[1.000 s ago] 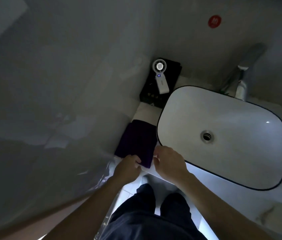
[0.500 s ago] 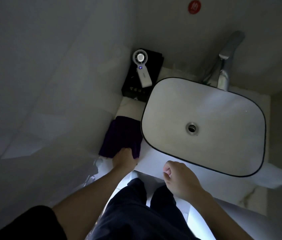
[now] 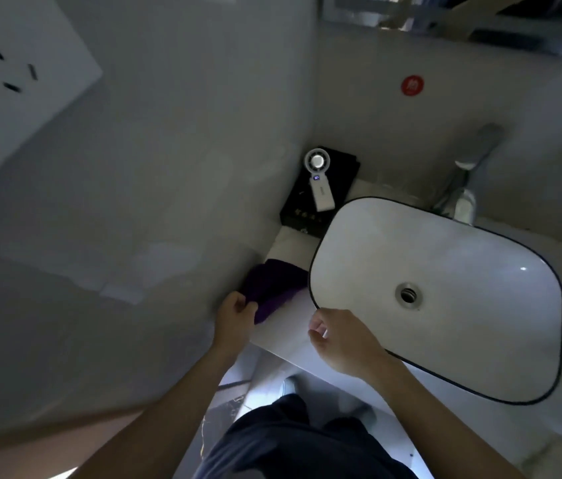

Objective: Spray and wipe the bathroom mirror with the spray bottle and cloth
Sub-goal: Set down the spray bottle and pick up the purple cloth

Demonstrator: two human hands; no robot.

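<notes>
Beside the basin (image 3: 462, 257), the left hand (image 3: 236, 319) pinches the cloth (image 3: 274, 281); right hand (image 3: 345, 340) loosely curled, seemingly empty.

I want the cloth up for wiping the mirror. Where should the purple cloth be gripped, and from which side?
The purple cloth lies between the wall and the basin, so only its near end is free: grip that corner from the counter's front edge, where the left hand holds it.

Bathroom: white basin (image 3: 445, 257), chrome tap (image 3: 466, 188), tiled walls (image 3: 169, 150).
</notes>
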